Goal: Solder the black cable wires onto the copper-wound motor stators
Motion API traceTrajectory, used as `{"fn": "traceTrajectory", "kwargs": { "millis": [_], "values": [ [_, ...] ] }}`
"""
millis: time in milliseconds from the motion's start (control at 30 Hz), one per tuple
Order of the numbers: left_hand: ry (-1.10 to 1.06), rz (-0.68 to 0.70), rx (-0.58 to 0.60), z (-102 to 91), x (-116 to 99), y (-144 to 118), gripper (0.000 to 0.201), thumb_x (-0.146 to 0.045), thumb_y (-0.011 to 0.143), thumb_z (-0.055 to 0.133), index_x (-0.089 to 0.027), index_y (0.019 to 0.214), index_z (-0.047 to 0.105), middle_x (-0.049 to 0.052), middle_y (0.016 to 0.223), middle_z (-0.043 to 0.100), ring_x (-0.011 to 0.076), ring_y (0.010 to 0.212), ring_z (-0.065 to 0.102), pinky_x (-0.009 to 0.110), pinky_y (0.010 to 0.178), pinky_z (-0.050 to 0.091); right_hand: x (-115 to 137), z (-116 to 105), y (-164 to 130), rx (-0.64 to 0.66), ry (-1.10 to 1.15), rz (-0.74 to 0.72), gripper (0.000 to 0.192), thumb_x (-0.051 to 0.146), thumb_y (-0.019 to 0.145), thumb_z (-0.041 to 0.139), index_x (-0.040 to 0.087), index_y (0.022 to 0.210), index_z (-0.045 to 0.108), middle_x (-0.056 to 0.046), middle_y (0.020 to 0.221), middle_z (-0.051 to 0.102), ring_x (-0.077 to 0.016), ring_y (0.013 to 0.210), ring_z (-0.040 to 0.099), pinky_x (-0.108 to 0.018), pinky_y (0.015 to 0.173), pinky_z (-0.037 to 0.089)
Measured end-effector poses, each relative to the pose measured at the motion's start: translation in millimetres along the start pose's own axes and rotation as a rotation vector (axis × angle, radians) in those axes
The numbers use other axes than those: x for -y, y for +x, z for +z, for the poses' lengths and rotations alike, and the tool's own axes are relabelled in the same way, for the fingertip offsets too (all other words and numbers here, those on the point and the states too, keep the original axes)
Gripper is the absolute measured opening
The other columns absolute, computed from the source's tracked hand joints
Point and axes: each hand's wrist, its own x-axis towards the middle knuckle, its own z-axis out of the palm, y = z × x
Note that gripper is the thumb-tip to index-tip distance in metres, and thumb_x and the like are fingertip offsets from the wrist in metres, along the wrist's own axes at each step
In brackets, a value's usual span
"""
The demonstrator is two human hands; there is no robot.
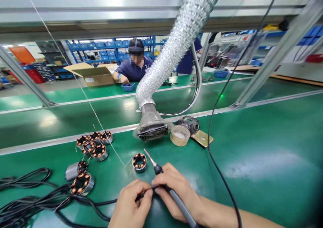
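Observation:
My right hand [176, 191] grips a soldering iron [165, 181] like a pen, its tip pointing up and left toward a small copper-wound stator [139, 162] on the green mat. My left hand [131, 204] pinches thin black wires [145, 191] right against the iron's shaft. The two hands touch at the fingertips, low in the middle of the view.
Several more stators [94, 142] lie at the left, two bigger ones [82, 183] nearer me. Black cables [30, 201] coil at bottom left. A silver fume duct with its intake [152, 128], a tape roll [179, 135] and a black cable [222, 174] stand ahead. A person sits beyond the conveyor.

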Motion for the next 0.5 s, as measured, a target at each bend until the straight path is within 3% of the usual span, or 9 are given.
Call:
{"fn": "traceTrajectory", "kwargs": {
  "millis": [100,167,267,333,400,433,500],
  "values": [
    [0.091,0.099,-0.030,12.3,6.7,-7.8,0.027,-0.035,0.090,0.048,-0.018,0.085,0.068,0.004,0.073,0.060,0.0113,0.067,0.056,0.019,0.064,0.042,2.8,2.6,-1.2,-0.029,-0.023,-0.007,0.027,0.002,0.078,0.046,0.018,0.100,0.053,-0.002,0.076,0.058,-0.0141,0.070,0.046,-0.027,0.063,0.039],
    [0.107,0.110,-0.082,19.9,4.9,-17.4,0.023,-0.030,0.085,0.053,-0.018,0.097,0.069,0.004,0.077,0.061,0.0117,0.069,0.058,0.019,0.066,0.045,5.3,3.9,-2.9,-0.037,-0.031,-0.007,0.028,0.002,0.079,0.044,0.017,0.100,0.052,-0.002,0.077,0.058,-0.0144,0.070,0.046,-0.028,0.063,0.039],
    [0.052,0.117,-0.059,18.2,-10.3,-30.6,0.042,-0.018,0.072,0.055,-0.012,0.113,0.065,0.006,0.084,0.063,0.0131,0.072,0.061,0.020,0.070,0.049,10.1,3.9,-6.3,-0.036,-0.031,0.016,0.026,0.002,0.082,0.043,0.017,0.102,0.053,-0.004,0.079,0.059,-0.0151,0.072,0.047,-0.028,0.064,0.041],
    [0.036,0.102,0.048,4.2,-22.3,-31.7,0.038,-0.010,0.066,0.051,-0.012,0.100,0.070,0.006,0.081,0.064,0.0132,0.070,0.060,0.020,0.067,0.048,11.3,3.1,-9.1,-0.023,-0.035,0.027,0.027,0.002,0.084,0.047,0.016,0.105,0.054,-0.004,0.080,0.059,-0.0151,0.074,0.049,-0.028,0.066,0.044],
    [0.014,0.077,0.112,-17.3,-26.7,-25.8,0.043,-0.006,0.067,0.047,-0.016,0.101,0.071,0.003,0.086,0.068,0.0131,0.079,0.063,0.019,0.074,0.048,9.1,2.6,-12.4,0.006,-0.062,0.022,0.028,0.005,0.085,0.053,0.015,0.111,0.055,-0.006,0.085,0.061,-0.0149,0.077,0.053,-0.027,0.069,0.048],
    [-0.005,0.048,0.102,-28.6,-24.8,-21.4,0.045,-0.005,0.069,0.045,-0.018,0.103,0.072,0.001,0.089,0.070,0.0117,0.082,0.064,0.018,0.076,0.048,7.2,2.4,-14.5,0.029,-0.086,0.019,0.030,0.008,0.085,0.056,0.014,0.114,0.054,-0.007,0.091,0.063,-0.0152,0.080,0.056,-0.028,0.072,0.049],
    [0.052,-0.043,-0.080,-47.3,-14.3,-12.4,0.039,-0.011,0.079,0.044,-0.019,0.103,0.073,0.000,0.092,0.071,0.0120,0.084,0.065,0.020,0.079,0.047,4.4,1.5,-19.5,0.077,-0.120,0.008,0.035,0.014,0.084,0.060,0.013,0.119,0.052,-0.012,0.106,0.063,-0.0175,0.093,0.062,-0.028,0.080,0.052]
  ]
}}
